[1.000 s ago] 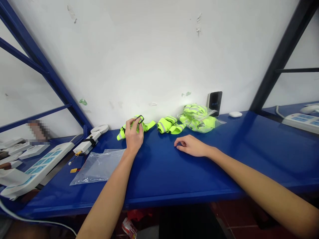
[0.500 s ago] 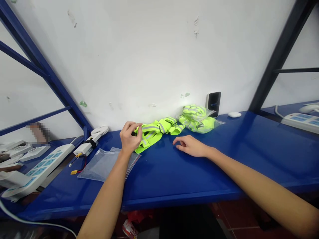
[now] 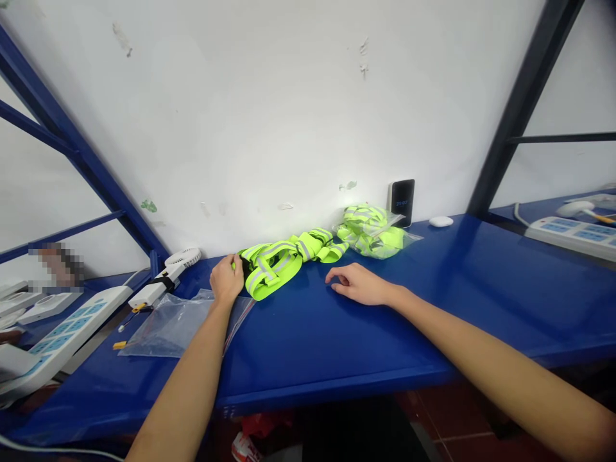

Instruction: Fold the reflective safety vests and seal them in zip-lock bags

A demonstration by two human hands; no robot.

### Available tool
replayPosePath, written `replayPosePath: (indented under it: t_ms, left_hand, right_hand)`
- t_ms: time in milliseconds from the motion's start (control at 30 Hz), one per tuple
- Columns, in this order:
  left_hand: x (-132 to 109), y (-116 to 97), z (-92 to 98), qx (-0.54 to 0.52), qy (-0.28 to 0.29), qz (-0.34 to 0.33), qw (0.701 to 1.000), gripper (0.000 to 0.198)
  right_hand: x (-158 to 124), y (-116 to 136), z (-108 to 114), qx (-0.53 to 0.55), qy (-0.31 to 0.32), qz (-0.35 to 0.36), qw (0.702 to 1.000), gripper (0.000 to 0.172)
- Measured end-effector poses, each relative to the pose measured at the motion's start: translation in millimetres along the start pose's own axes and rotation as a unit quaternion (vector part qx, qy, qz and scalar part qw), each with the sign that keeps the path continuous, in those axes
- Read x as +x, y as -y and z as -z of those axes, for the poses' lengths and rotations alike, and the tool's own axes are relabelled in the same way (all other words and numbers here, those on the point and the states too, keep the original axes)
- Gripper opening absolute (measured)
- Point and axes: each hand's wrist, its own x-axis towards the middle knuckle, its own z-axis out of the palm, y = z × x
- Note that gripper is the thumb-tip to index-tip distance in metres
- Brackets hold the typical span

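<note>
At the back middle of the blue table lies a bundle of neon yellow-green reflective straps (image 3: 282,260) with silver stripes and a black part at its left end. My left hand (image 3: 227,279) is closed at that end, fingers curled over the black part, and a bit of yellow-green shows by its knuckles. My right hand (image 3: 359,283) rests on the table to the right of the bundle, loosely curled, thumb apart from the fingers, with nothing in it. Under my left forearm lies a clear zip bag (image 3: 168,324), flat, partly hidden.
Behind my right hand sits a clear bag of similar straps (image 3: 370,234). A device with a clock display (image 3: 402,204) leans on the wall beside a white oval case (image 3: 441,221). At left are a white handheld fan (image 3: 183,258) and a power strip (image 3: 72,333).
My left hand has gone left and slightly down, from a raised pinch before the straps to a closed grip at their left end. My right hand stays put. The view has shifted slightly.
</note>
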Motion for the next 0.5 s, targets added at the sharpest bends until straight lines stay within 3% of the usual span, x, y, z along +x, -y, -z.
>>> replayPosePath:
  t_ms: [133, 300, 400, 500]
  left_hand:
    - [8.0, -2.5, 3.9, -0.040, -0.078, 0.048, 0.995, 0.035]
    - [14.7, -16.5, 18.2, -0.217, -0.142, 0.094, 0.961, 0.041]
    - [15.8, -25.7, 25.3, -0.345, -0.132, 0.114, 0.922, 0.041]
    - [12.4, -38.2, 32.3, -0.442, -0.060, 0.113, 0.888, 0.038]
  right_hand:
    - [0.9, -0.6, -0.6, -0.002, -0.002, 0.001, 1.000, 0.021]
    - [0.9, -2.2, -2.2, 0.005, -0.008, 0.011, 1.000, 0.027]
    - [-0.3, -1.2, -3.4, 0.042, -0.040, 0.013, 0.998, 0.045]
    - [-1.1, 0.6, -4.0, 0.091, -0.097, 0.010, 0.991, 0.054]
